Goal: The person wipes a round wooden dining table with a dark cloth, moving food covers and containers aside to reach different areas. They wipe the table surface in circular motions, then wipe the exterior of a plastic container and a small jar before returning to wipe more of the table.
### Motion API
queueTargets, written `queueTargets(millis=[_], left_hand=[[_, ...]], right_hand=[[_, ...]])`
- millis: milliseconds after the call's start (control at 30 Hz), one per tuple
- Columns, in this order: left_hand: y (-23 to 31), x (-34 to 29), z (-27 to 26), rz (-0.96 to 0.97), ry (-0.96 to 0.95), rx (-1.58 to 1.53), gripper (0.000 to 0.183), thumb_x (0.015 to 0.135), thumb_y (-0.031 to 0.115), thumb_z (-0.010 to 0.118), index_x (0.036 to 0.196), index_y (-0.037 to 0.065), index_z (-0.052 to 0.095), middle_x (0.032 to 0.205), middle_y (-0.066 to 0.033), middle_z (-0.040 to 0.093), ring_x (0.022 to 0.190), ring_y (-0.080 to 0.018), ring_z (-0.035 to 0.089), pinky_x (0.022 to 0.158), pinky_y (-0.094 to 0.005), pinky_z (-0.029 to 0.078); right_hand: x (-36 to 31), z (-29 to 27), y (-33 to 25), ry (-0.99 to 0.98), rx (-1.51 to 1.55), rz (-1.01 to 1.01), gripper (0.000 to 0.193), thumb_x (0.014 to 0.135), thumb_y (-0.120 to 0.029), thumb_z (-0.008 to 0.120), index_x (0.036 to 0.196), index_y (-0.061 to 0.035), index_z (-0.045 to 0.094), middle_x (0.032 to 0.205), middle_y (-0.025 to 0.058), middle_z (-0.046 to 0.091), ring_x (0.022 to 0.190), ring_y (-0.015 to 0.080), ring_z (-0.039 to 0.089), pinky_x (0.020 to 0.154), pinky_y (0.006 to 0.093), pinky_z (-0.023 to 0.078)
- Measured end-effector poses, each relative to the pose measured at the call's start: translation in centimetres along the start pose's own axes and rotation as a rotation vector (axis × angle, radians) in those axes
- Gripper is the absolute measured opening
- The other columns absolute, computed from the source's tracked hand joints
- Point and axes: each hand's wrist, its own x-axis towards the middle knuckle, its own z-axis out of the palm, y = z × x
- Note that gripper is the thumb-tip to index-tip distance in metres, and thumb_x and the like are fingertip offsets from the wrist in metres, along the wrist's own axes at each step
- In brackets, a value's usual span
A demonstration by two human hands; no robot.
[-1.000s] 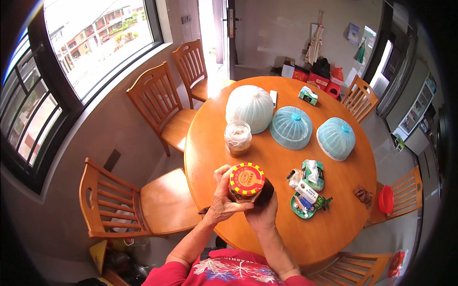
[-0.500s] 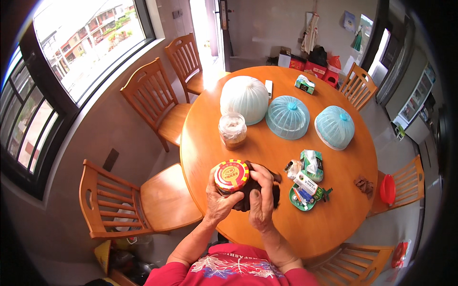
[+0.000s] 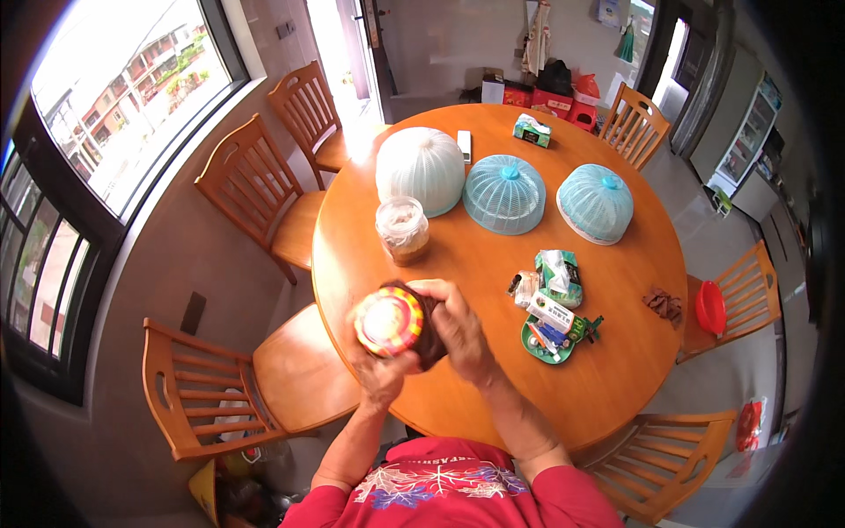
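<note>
Over the near left part of the table, my left hand (image 3: 380,374) grips a round jar whose red and yellow lid (image 3: 389,322) faces up with a bright glare on it. My right hand (image 3: 464,339) is closed around the jar's other side, on a dark brown cloth (image 3: 429,345) bunched against the jar's wall. Both hands are a little blurred, and the jar's body is mostly hidden by them and the cloth. Just beyond stands a clear jar (image 3: 403,231) with something pale crumpled in its top.
On the round wooden table (image 3: 475,396) are a white food cover (image 3: 420,172), two blue mesh covers (image 3: 504,195), a tissue box (image 3: 532,130), a tissue pack (image 3: 560,277), a green tray (image 3: 547,341) of small items and a brown rag (image 3: 664,304). Wooden chairs (image 3: 304,374) surround it.
My hands have turned and tilted the jar and moved it a little left, toward the table's edge. The cloth's loose end no longer sticks out to the right. The whole view has shifted slightly.
</note>
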Motion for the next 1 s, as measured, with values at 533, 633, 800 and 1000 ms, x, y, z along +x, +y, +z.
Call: queueTargets(millis=[533,633,800,1000], left_hand=[[0.1,3.0,-0.2,-0.068,-0.099,-0.008,0.103,0.064,0.046,0.087,0.139,0.006,0.028,0.124,-0.0090,0.050,0.115,-0.0206,0.051,0.101,-0.0337,0.040],[1.5,3.5,0.8,-0.085,-0.082,-0.025,0.076,0.078,0.032,0.079,0.135,0.004,0.036,0.122,-0.0094,0.052,0.115,-0.0192,0.051,0.099,-0.0341,0.042],[3.8,1.7,3.4,-0.212,-0.053,-0.072,0.068,0.076,0.004,0.078,0.133,0.005,0.039,0.119,-0.0092,0.057,0.108,-0.0184,0.057,0.095,-0.0322,0.047],[3.8,1.8,3.0,-0.324,-0.113,-0.293,0.074,0.071,0.015,0.080,0.134,0.001,0.042,0.120,-0.0100,0.058,0.107,-0.0223,0.059,0.096,-0.0375,0.048]], right_hand=[[-3.4,2.2,1.7,0.225,1.152,0.369,0.050,0.093,-0.022,0.050,0.138,-0.0058,0.037,0.134,0.0092,0.046,0.123,0.0231,0.047,0.105,0.0358,0.040],[-3.6,3.3,0.8,0.344,0.869,0.282,0.060,0.090,-0.024,0.057,0.140,-0.0024,0.031,0.129,0.0111,0.046,0.119,0.0257,0.048,0.103,0.0369,0.040],[-4.6,4.4,2.6,0.406,0.090,0.013,0.069,0.088,-0.031,0.063,0.140,-0.0021,0.028,0.132,0.0167,0.039,0.121,0.0259,0.041,0.104,0.0408,0.034],[-4.3,3.0,1.1,0.321,-0.059,-0.195,0.055,0.094,-0.039,0.051,0.133,-0.0023,0.039,0.135,0.0200,0.032,0.124,0.0303,0.035,0.108,0.0438,0.026]])
